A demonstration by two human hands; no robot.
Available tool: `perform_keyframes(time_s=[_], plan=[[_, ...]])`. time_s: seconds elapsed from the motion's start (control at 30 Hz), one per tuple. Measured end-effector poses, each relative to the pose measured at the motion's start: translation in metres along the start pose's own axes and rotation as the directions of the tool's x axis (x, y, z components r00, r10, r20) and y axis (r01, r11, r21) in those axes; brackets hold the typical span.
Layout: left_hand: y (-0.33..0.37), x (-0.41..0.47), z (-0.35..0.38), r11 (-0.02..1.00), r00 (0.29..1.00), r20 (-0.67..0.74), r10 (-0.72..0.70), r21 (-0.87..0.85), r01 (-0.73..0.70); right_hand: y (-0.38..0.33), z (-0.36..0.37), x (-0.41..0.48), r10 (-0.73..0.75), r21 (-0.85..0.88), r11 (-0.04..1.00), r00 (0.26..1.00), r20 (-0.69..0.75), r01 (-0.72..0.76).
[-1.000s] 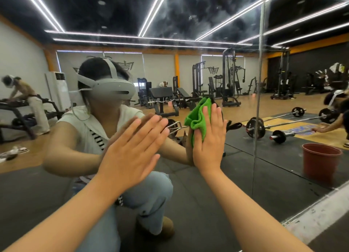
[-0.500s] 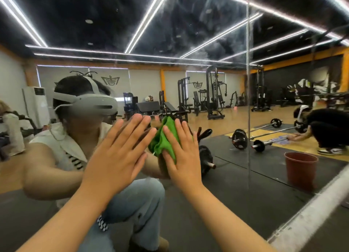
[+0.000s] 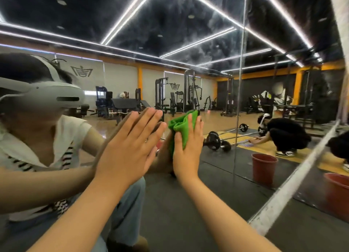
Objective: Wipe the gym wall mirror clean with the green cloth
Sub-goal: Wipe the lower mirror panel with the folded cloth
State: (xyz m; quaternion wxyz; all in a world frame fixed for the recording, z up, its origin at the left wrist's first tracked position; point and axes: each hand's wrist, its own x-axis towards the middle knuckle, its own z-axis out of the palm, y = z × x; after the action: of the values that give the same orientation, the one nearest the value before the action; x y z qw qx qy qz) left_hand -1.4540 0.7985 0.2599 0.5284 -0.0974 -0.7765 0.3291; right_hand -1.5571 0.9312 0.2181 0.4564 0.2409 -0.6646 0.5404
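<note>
A crouching person's reflection fills the left of the gym wall mirror [image 3: 213, 176]. The left hand [image 3: 130, 148] lies flat on the glass, fingers straight and together, holding nothing. Just to its right, the green cloth [image 3: 180, 127] sits bunched against the mirror at about the same height. The right hand [image 3: 187, 153] presses it to the glass with straight fingers laid over it. Further right, past a vertical seam [image 3: 239, 100] in the glass, a red bucket [image 3: 338, 195] stands on the dark floor beside the mirror's base.
</note>
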Motion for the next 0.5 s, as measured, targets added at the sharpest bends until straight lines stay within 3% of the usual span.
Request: perform_keyframes(time_s=[0.17,0.3,0.5], plan=[[0.001,0.0,0.0,1.0,1.0,0.017,0.0,0.018,0.0,0.012,-0.007,0.036,0.008,-0.052,0.999,0.999,-0.038,-0.01],[0.001,0.001,-0.003,0.999,0.999,0.034,-0.009,0.053,0.007,0.017,-0.005,0.012,0.095,-0.001,0.995,0.994,-0.051,-0.095],[0.001,-0.001,-0.004,0.998,0.999,0.037,-0.014,0.064,0.012,-0.005,0.002,0.012,-0.159,-0.078,0.984,0.986,0.059,0.163]])
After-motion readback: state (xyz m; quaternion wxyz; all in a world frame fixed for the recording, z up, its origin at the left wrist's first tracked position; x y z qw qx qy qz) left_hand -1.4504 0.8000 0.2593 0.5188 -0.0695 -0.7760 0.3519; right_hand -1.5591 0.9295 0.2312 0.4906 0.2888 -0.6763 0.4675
